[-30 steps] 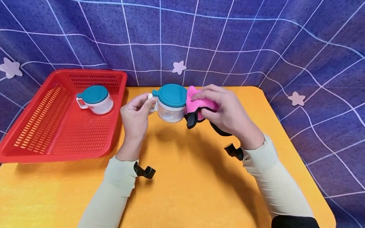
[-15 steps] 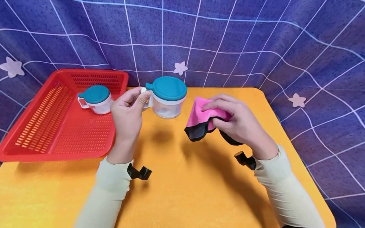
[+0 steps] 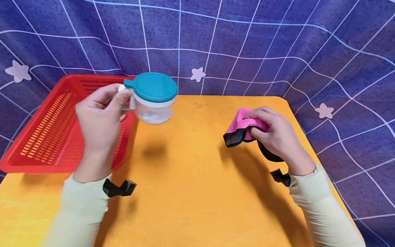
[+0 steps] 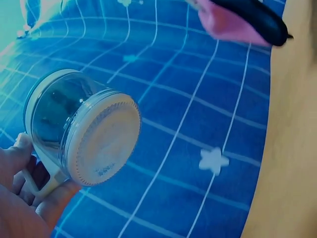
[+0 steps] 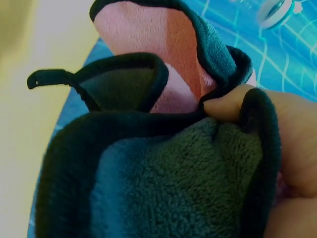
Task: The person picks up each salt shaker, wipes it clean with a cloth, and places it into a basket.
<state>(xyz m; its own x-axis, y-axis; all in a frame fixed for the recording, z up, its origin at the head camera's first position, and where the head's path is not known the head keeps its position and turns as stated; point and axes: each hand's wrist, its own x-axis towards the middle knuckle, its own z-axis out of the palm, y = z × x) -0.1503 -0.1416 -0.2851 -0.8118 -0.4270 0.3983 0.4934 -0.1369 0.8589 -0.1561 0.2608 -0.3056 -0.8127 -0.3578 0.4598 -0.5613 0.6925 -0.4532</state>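
Note:
My left hand grips the white handle of a clear jar with a teal lid. The jar is held above the table, near the right rim of the red basket, and casts a shadow below. In the left wrist view, the ribbed round base of the jar faces the camera. On the right, my right hand pinches a bunched pink cloth with black edging, apart from the jar. Seen from the right wrist, the cloth's dark grey side and a hanging loop show.
A red perforated basket stands at the left on the orange table. The second lidded jar is hidden behind my left hand. A blue gridded curtain with star shapes hangs along the back and right.
My left hand has carried the jar left and up, toward the basket. My right hand has drawn the cloth off the jar's side and moved right with it.

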